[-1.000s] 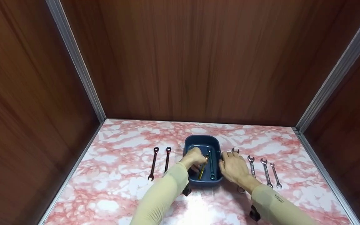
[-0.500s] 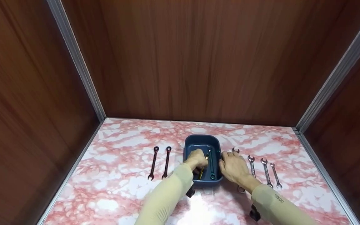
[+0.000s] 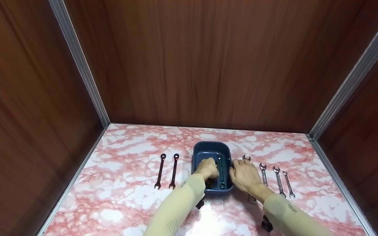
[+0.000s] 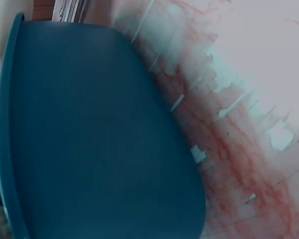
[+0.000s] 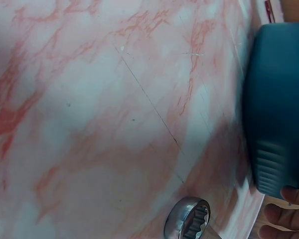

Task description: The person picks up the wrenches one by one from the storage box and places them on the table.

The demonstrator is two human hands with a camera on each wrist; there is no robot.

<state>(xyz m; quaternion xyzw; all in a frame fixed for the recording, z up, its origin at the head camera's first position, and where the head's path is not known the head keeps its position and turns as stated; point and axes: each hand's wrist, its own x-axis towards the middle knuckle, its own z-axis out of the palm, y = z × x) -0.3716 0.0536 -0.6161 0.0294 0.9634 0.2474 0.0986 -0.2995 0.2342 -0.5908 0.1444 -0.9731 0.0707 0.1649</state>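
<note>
In the head view my left hand (image 3: 207,168) reaches into a dark blue bin (image 3: 211,144). Its curled fingers grip a gold wrench (image 3: 216,164), mostly covered by the hand. Beside it in the bin lies a green wrench (image 3: 221,172), lengthwise along the right side. My right hand (image 3: 246,175) rests against the bin's right side with its fingers extended, above a silver wrench (image 3: 253,199) that it partly hides. The left wrist view is filled by the bin's outer wall (image 4: 99,129). Fingers (image 5: 284,217) of the right hand show near the bin's ribbed wall in the right wrist view.
Two dark red wrenches (image 3: 175,170) lie left of the bin on the marbled red and white table (image 3: 110,196). Right of my right hand lie several silver wrenches (image 3: 278,180). Brown wood panels (image 3: 202,65) with metal corner rails enclose the table.
My left hand has shifted slightly in the bin and lowered over the gold wrench, covering more of it. The left forearm moved right, uncovering a red wrench's lower end. The right hand stayed put.
</note>
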